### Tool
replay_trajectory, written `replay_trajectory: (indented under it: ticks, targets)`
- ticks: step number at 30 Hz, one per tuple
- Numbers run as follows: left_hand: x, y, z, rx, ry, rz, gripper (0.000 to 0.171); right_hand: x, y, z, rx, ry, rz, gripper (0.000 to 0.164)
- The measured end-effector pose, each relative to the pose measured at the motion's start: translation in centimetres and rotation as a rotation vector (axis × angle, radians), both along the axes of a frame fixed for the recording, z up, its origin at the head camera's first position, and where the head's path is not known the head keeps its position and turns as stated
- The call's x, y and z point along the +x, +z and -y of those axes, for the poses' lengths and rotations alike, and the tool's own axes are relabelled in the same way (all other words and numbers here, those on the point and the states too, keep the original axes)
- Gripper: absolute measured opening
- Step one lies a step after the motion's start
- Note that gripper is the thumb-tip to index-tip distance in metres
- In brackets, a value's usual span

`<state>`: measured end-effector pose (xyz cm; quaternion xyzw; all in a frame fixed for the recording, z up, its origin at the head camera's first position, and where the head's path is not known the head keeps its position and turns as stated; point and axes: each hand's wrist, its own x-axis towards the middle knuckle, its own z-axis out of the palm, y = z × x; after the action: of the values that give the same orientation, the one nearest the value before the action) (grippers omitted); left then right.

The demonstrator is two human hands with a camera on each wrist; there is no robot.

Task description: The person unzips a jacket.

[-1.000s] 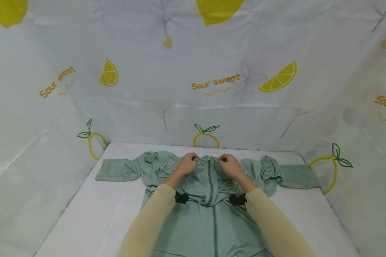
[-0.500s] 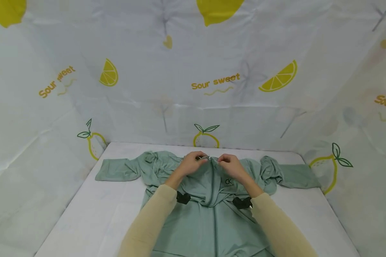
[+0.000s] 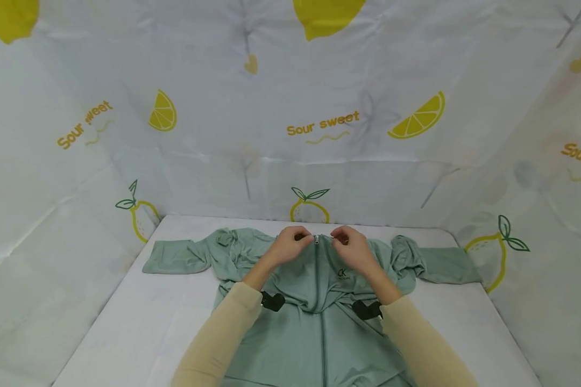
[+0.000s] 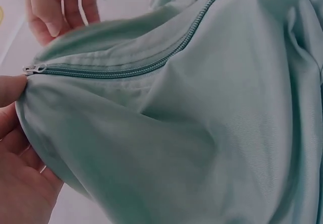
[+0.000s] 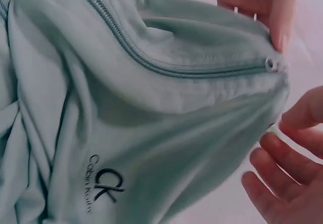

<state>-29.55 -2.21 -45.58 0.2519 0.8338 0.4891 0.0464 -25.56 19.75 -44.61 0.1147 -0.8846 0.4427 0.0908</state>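
Jacket [image 3: 290, 336], thin-looking and soft: it should weigh little, drape and bunch readily, hold no shape of its own and be hard to damage, though smooth cloth may slip a bit between fingers. The zip [image 3: 324, 349] probably gives the only stiff line, so the best hold is the top edge [image 5: 286, 82], close on either side of the slider [image 3: 317, 239]. The left hand [image 3: 289, 246] pinches that edge at 9 o'clock from the slider, thumb against fingers; the right hand [image 3: 354, 250], at 3 o'clock, nips it between thumb and forefinger, other fingers loosely apart. The jacket lies on the table [image 3: 140, 328], body running toward 6 o'clock, one sleeve [image 3: 176, 256] out to 9 and the other sleeve [image 3: 450, 266] to 3. It is pale grey-green, with a darker zip, silvery slider and black CK logo [image 5: 108, 184] at about 5 o'clock from the slider.
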Motion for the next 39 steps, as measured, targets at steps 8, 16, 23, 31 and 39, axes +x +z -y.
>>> replay_trajectory:
  ticks: [8, 16, 23, 31, 39]
  targets:
    - [0.3, 0.7, 0.1, 0.02, 0.012, -0.005, 0.022, 1.2, 1.1, 2.6, 0.03, -0.042, -0.012, 0.02]
    - [0.5, 0.6, 0.2, 0.046, 0.023, 0.028, 0.022, 0.6, 0.9, 3.7, -0.018, -0.058, 0.105, 0.022]
    - [0.5, 0.3, 0.2, 0.045, 0.031, 0.006, 0.021, 0.4, 0.5, 3.3, -0.06, -0.04, 0.142, 0.019]
    - [0.6, -0.2, 0.3, 0.048, 0.027, -0.038, 0.019, 0.3, 0.3, 2.6, -0.265, 0.034, 0.275, 0.021]
    - [1.1, 0.4, 0.7, 0.138, 0.041, -0.1, 0.019, 1.0, -1.6, 2.6, -0.258, 0.088, 0.31, 0.027]
